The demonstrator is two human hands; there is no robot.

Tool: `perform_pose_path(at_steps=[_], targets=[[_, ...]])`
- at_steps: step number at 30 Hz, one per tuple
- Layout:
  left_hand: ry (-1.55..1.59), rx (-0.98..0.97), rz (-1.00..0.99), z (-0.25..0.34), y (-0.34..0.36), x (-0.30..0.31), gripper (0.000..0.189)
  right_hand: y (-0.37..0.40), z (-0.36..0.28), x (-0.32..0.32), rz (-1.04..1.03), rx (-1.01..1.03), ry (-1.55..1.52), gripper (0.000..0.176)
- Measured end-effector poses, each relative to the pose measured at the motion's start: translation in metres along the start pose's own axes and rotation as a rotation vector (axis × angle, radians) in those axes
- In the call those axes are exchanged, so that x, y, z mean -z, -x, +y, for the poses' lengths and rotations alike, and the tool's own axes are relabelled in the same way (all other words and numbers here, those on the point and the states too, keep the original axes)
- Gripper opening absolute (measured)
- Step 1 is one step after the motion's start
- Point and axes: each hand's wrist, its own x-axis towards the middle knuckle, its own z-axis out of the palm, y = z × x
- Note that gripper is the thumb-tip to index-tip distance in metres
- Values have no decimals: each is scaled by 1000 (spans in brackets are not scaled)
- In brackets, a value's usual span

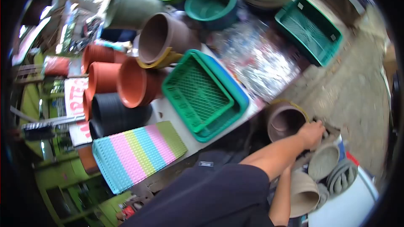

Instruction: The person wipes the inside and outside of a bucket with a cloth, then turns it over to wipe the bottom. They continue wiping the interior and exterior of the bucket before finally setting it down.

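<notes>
My left hand (312, 134) reaches across to the right side, its fingers curled down at the edge of a grey-brown thing that I cannot make out. Just left of that hand stands a mauve-brown bucket (287, 122) with a yellow handle. My right forearm (281, 199) comes up from below, and the hand at its end is hidden behind my left arm. Close to both arms are a beige pot (304, 195), a grey round pot (324, 162) and a dark grey moulded piece (341, 178).
Green rectangular baskets (198, 92) lie on a white table beside a striped woven-look plastic piece (141, 153). Orange pots (134, 82), a black pot (120, 111) and a brown bucket (158, 38) stand beyond. A green tray (311, 29) sits near the concrete floor (357, 88).
</notes>
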Motion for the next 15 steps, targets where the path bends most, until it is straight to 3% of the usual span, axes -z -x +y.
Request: perform_pose_path(at_steps=[1, 2, 3, 4, 6, 8, 11, 15], targets=[[-18, -13, -39, -6, -2, -12, 31, 10, -14, -4, 140, -13, 228, 50], [-59, -18, -49, -18, -3, -25, 29, 15, -35, -5, 152, -74, 524, 49], [-167, 91, -147, -22, -3, -19, 28, 34, -53, -19, 219, -65, 348, 50], [-215, 269, -155, -39, -16, -38, 28, 16, -33, -4, 143, -41, 241, 52], [-250, 287, -167, -68, -10, -41, 27, 2, -32, 3, 196, -80, 403, 53], [-202, 364, -144, -107, -9, -63, 40, -12, -24, 6, 262, -30, 385, 48], [-195, 444, -59, -147, -10, -79, 50, -33, -13, 7, 254, -42, 199, 45], [-131, 387, 204, -207, -24, -100, 52, -48, -7, 1, 217, -141, -61, 47]])
